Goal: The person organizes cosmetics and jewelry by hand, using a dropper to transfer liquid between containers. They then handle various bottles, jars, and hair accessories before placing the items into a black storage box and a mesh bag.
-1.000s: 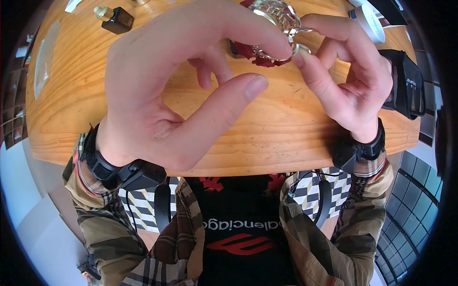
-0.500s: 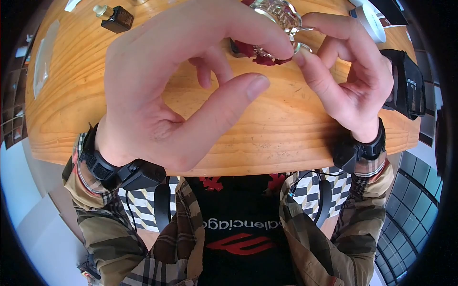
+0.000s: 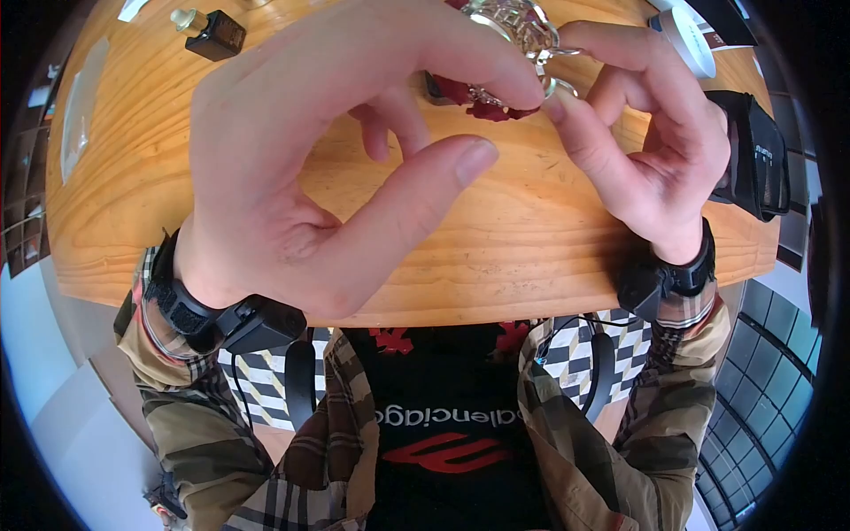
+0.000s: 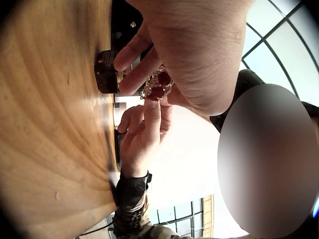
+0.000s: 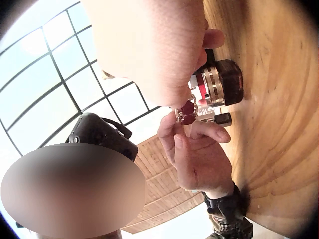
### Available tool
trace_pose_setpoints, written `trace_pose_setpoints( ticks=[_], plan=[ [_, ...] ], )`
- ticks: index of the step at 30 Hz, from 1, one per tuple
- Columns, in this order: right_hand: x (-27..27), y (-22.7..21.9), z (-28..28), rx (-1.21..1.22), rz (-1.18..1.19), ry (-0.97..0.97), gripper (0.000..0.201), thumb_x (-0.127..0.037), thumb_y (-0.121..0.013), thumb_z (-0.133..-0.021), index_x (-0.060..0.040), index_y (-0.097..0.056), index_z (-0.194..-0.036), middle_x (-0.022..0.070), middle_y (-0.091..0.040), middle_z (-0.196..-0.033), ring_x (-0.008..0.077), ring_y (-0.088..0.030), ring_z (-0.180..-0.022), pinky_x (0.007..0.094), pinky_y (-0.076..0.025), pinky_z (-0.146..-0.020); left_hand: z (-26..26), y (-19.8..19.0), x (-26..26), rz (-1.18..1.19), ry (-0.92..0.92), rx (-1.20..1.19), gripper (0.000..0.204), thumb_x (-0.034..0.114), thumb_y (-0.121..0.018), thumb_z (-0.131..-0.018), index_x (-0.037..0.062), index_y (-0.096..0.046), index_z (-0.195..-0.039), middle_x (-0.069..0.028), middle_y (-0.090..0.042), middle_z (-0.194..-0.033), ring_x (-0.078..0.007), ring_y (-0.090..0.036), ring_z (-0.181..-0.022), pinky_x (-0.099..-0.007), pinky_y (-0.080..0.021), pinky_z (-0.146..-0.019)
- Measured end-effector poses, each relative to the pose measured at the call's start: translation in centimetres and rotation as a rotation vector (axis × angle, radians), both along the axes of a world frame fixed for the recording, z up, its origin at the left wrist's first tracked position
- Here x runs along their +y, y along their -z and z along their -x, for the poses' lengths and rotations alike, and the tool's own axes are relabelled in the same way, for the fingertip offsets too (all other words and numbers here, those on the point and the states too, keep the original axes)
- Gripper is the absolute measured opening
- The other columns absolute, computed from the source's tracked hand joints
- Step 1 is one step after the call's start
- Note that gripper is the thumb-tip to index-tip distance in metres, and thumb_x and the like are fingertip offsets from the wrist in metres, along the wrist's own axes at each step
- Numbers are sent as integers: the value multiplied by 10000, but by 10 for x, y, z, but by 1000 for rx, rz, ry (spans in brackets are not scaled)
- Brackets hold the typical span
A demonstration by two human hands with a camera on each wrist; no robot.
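Note:
My right hand (image 3: 642,133) pinches the two loop handles of a gold openwork hair claw clip (image 3: 522,31) between thumb and index finger. Dark red flower shapes cover its outer side, and they show in the left wrist view on the clip (image 4: 159,89) and in the right wrist view. My left hand (image 3: 266,159) reaches in from the other side, its bent index finger lying between the clip's two halves. The left thumb stands well apart from the clip, and the other left fingers hang loosely behind. The left index finger covers part of the clip.
A dark dropper bottle (image 3: 215,35) stands at the back left of the wooden table (image 3: 496,274). A dark bottle with a gold collar (image 5: 230,82) stands beyond the hands. At the right are a white tub (image 3: 686,44) and a black mesh pouch (image 3: 753,155).

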State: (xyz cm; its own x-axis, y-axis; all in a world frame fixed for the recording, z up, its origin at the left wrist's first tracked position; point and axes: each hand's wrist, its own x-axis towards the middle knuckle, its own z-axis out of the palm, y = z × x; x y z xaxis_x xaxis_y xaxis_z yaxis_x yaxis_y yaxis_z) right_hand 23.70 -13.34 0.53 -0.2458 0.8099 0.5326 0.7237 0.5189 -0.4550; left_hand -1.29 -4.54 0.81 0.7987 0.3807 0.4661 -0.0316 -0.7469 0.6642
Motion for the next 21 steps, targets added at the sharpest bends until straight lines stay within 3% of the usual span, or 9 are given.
trace_pose_setpoints(
  ticks=[21],
  plan=[
    [1, 0, -1, -11, 0, 2, 364, -19, -772, -842, 6, -697, -1196, -20, -592, -617, 50, -551, -619, 205, -413, -676, -1, -1, -3, 31, -17, 4, 302, -26, -627, -889, -80, -631, -1186, -263, -662, -1264, -206, -658, -929, -262, -525, -749]
  ],
)
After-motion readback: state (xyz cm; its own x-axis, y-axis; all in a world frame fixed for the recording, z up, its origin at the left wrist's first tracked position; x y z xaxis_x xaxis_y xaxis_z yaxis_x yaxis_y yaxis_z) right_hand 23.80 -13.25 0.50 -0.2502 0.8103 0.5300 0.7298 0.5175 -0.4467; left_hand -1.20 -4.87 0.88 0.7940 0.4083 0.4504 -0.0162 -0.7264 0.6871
